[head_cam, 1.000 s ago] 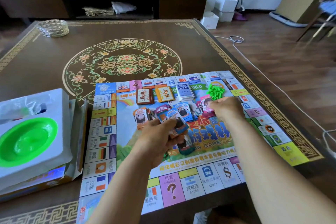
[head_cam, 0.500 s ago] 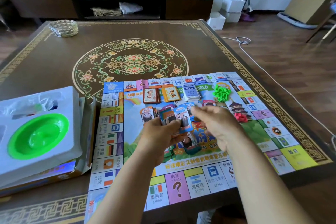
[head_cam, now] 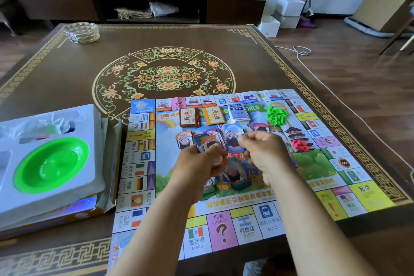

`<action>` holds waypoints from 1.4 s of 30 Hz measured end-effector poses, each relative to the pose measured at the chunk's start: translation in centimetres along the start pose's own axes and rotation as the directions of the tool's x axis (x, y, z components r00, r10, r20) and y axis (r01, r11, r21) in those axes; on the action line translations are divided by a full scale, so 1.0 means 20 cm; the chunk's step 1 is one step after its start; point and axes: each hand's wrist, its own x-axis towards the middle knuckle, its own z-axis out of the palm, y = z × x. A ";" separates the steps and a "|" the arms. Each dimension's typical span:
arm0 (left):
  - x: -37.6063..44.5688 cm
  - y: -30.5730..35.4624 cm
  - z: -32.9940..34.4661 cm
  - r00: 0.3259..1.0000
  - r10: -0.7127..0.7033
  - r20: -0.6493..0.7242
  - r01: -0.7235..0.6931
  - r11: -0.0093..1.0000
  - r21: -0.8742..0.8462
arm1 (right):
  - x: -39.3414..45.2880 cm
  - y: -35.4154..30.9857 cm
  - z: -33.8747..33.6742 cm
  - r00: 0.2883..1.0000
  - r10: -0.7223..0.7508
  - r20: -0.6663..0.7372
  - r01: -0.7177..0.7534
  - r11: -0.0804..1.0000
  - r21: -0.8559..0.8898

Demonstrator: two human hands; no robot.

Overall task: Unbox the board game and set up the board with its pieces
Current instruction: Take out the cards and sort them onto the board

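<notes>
tray (head_cam: 44, 190): white plastic insert at far left, resting on the open box (head_cam: 67, 215); upper recess holds a clear bag with small coloured pieces, contents unclear.
dish (head_cam: 52, 164): green, round, seated in the tray's large recess.
worktop (head_cam: 67, 78): dark brown, gold border, floral medallion at centre; carries box and board.
board (head_cam: 313, 170): unfolded flat on the near right part of the worktop; near edge overhangs the worktop edge; left edge just beside the box.
brown deck (head_cam: 190, 117): on the board's upper centre, leftmost of three decks.
orange deck (head_cam: 215, 115): just beside the brown deck, to its right.
left hand (head_cam: 202, 164): over the board centre; grip clenched around a fanned stack of notes (head_cam: 209, 139), thumb on top.
loose notes (head_cam: 235, 177): lying on the board between and below the two hands, partly hidden.
blue deck (head_cam: 238, 113): right of the orange deck, apart from it.
right hand (head_cam: 265, 152): just beside the left hand; grip pinching a single blue note (head_cam: 233, 135) at the top of the fan, between thumb and fingers.
green houses (head_cam: 276, 114): heap of small green pieces on the board, right of the blue deck.
red pieces (head_cam: 300, 144): small heap on the board, below the green houses, right of the right hand.
</notes>
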 end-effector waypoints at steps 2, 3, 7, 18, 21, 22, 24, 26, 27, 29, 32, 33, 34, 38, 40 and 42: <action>0.01 0.01 -0.01 1.000 -0.026 0.000 0.026 1.000 -0.017 | 0.08 -0.01 0.00 0.998 -0.041 -0.056 0.034 0.992 -0.125; 0.01 0.01 -0.01 0.999 -0.035 0.002 0.036 0.999 -0.024 | 0.11 -0.01 0.00 0.996 -0.049 -0.070 0.036 0.985 -0.170; 0.01 0.02 -0.02 0.999 -0.035 0.013 0.036 0.998 -0.050 | 0.23 -0.02 0.03 0.996 -0.008 -0.086 -0.018 0.955 -0.297; 0.01 0.02 -0.03 1.000 0.025 0.005 -0.024 0.998 -0.051 | 0.05 -0.06 0.04 0.999 0.007 0.040 -0.005 0.998 -0.057; 0.00 0.01 -0.03 1.000 0.026 0.011 -0.026 0.998 -0.055 | -0.07 -0.05 0.04 0.981 0.050 0.188 -0.078 0.986 0.145; 0.00 0.01 -0.03 1.000 0.026 0.012 -0.025 0.999 -0.048 | -0.10 -0.04 0.04 0.973 0.059 0.222 -0.106 0.972 0.208; -0.01 0.01 -0.04 1.000 0.023 0.007 -0.023 0.999 -0.038 | -0.12 -0.02 0.04 0.965 0.065 0.255 -0.144 0.942 0.302; -0.01 0.00 -0.04 1.000 0.017 -0.005 -0.017 0.999 -0.046 | -0.13 -0.01 0.04 0.961 0.066 0.268 -0.158 0.928 0.337; -0.01 0.00 -0.04 1.000 0.015 -0.009 -0.015 0.999 -0.045 | -0.13 0.00 0.04 0.961 0.066 0.268 -0.157 0.930 0.333; -0.01 0.00 -0.04 1.000 0.012 -0.005 -0.013 0.999 -0.029 | -0.12 0.01 0.05 0.964 0.068 0.256 -0.148 0.940 0.307; -0.01 0.01 -0.03 1.000 0.006 0.031 -0.005 1.000 -0.011 | -0.11 0.02 0.07 0.972 0.072 0.224 -0.127 0.962 0.240; -0.02 0.01 -0.03 0.999 -0.001 0.042 0.001 1.000 -0.006 | -0.11 0.02 0.07 0.976 0.067 0.208 -0.112 0.970 0.217; -0.02 0.01 -0.03 0.999 -0.006 0.047 0.006 1.000 0.002 | -0.11 0.02 0.07 0.980 0.059 0.191 -0.098 0.975 0.198; -0.01 0.03 -0.04 1.000 -0.005 -0.020 0.005 1.000 -0.006 | -0.10 0.01 0.06 0.992 0.041 0.121 -0.056 0.990 0.126; 0.00 0.05 -0.07 0.996 -0.010 -0.088 0.009 1.000 -0.012 | -0.08 -0.02 0.08 0.994 0.019 0.105 -0.023 0.999 0.042; 0.01 0.06 -0.10 0.991 -0.022 -0.134 0.020 1.000 -0.017 | -0.07 -0.06 0.13 0.995 -0.011 0.101 0.016 0.999 -0.050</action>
